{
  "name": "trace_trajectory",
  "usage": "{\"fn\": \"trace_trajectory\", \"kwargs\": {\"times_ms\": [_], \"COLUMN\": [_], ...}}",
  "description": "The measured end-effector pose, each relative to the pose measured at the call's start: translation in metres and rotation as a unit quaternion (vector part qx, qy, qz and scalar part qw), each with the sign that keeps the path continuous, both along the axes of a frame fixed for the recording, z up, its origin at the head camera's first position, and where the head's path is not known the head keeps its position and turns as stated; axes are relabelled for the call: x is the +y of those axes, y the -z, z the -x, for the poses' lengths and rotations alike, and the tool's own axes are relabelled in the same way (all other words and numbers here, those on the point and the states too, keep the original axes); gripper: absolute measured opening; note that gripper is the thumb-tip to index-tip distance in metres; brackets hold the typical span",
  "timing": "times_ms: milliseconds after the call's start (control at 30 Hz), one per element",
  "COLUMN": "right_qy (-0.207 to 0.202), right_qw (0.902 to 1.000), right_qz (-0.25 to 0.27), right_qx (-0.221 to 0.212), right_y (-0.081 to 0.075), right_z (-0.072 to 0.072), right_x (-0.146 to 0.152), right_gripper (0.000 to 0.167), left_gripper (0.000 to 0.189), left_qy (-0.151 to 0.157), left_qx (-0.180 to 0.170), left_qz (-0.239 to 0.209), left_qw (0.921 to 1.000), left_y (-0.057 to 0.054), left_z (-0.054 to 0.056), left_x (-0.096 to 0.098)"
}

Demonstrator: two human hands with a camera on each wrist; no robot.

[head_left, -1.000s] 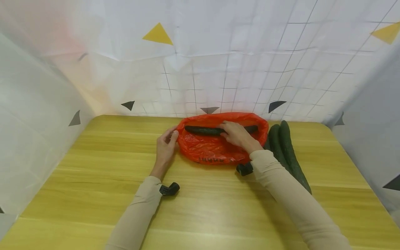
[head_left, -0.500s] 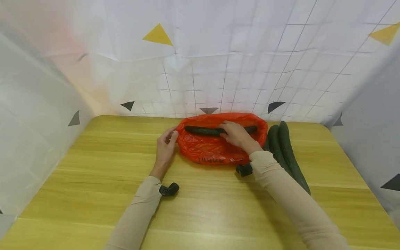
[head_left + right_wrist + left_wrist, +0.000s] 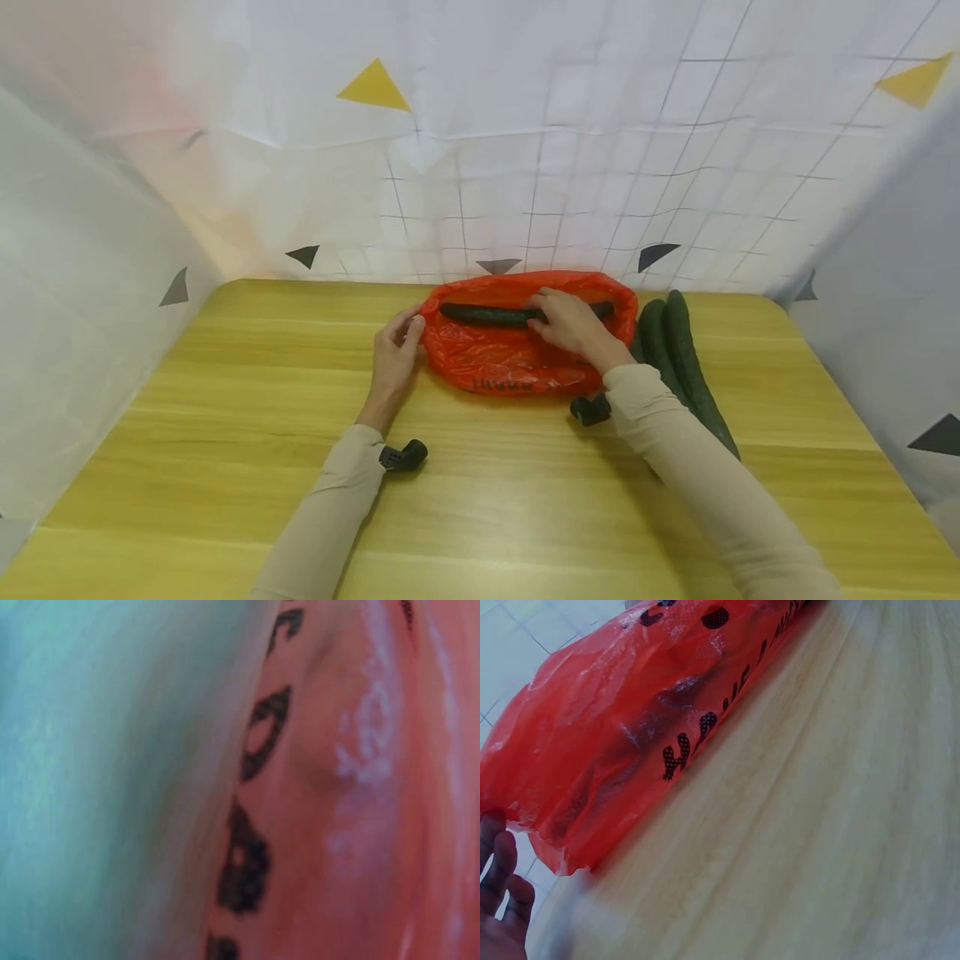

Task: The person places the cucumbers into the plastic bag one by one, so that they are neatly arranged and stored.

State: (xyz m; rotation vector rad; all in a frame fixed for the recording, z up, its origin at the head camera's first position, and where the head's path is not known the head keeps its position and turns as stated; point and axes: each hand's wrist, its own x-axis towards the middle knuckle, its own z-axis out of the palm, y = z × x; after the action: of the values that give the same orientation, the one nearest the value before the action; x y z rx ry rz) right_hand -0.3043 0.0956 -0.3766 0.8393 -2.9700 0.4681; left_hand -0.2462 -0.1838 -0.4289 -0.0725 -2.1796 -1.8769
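A red plastic bag (image 3: 510, 358) with black print sits wide-mouthed near the table's back edge. Inside it a dark green cucumber (image 3: 480, 315) lies crosswise. My right hand (image 3: 570, 321) reaches over the bag's front rim and grips that cucumber around its middle, covering part of it. At the left end of the bag, my left hand (image 3: 396, 346) holds the rim between thumb and fingers. The left wrist view shows those fingers (image 3: 502, 859) at the red plastic (image 3: 592, 742). Only blurred printed plastic (image 3: 337, 825) fills part of the right wrist view; the hand is out of sight there.
Just right of the bag, two long cucumbers (image 3: 690, 367) lie side by side, partly hidden by the right sleeve (image 3: 690, 458). Another dark green piece shows between them and the bag. White sheeting (image 3: 480, 167) encloses the wooden table (image 3: 480, 500) at back and sides.
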Motion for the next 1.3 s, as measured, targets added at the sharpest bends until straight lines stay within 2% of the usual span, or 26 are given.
{"fn": "trace_trajectory", "kwargs": {"times_ms": [167,400,467,700,1067,1300], "right_qy": [-0.003,0.006,0.007,0.003,0.008,0.014], "right_qw": [1.0,0.9999,0.9999,0.9995,0.9988,0.9964], "right_qz": [0.004,-0.001,0.0,0.008,0.036,0.063], "right_qx": [0.005,0.011,0.015,0.031,0.032,0.054], "right_y": [-0.002,-0.005,-0.006,-0.008,-0.008,-0.018], "right_z": [-0.002,-0.005,-0.005,-0.01,-0.019,-0.031], "right_x": [0.003,0.01,0.012,0.017,0.025,0.033], "right_gripper": [0.032,0.032,0.031,0.03,0.021,0.011], "left_gripper": [0.039,0.038,0.038,0.036,0.036,0.035], "left_qy": [-0.007,0.002,0.007,0.011,0.021,0.015], "left_qx": [0.005,-0.014,-0.017,-0.011,-0.022,-0.014], "left_qz": [0.003,-0.002,-0.005,0.01,-0.002,0.008], "left_qw": [1.0,0.9999,0.9998,0.9998,0.9995,0.9998], "left_y": [0.001,-0.002,-0.006,-0.028,-0.025,-0.025], "left_z": [-0.001,-0.001,-0.002,-0.016,-0.016,-0.017], "left_x": [0.001,0.001,0.001,0.007,0.005,0.005]}}
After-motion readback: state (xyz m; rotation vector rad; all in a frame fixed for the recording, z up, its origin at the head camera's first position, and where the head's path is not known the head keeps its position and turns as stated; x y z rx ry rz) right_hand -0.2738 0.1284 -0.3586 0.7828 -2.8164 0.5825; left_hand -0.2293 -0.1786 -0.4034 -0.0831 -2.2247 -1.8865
